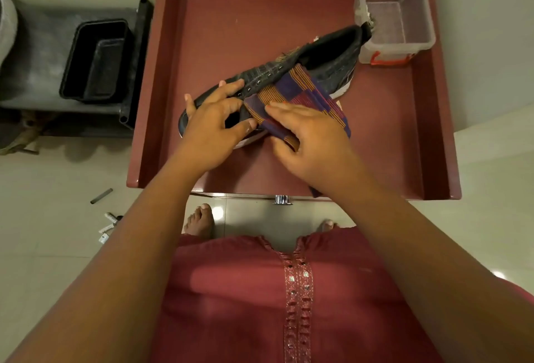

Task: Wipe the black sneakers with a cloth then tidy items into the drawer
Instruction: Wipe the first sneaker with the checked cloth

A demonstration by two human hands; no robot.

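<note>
A black sneaker (326,59) lies diagonally in the open maroon drawer (219,22), toe toward the near left and heel toward the far right. My left hand (212,128) grips the toe end, fingers curled over the upper and thumb at the sole edge. A folded purple and orange checked cloth (291,88) is draped over the sneaker's middle. My right hand (306,134) lies flat on the cloth with straight fingers, pressing it against the shoe's side.
A clear plastic box (396,16) with red clips stands in the drawer's far right corner, touching the heel. A black tub (98,59) sits on a grey shelf to the left. Small items (101,195) lie on the pale tiled floor. A metal knob (282,199) marks the drawer front.
</note>
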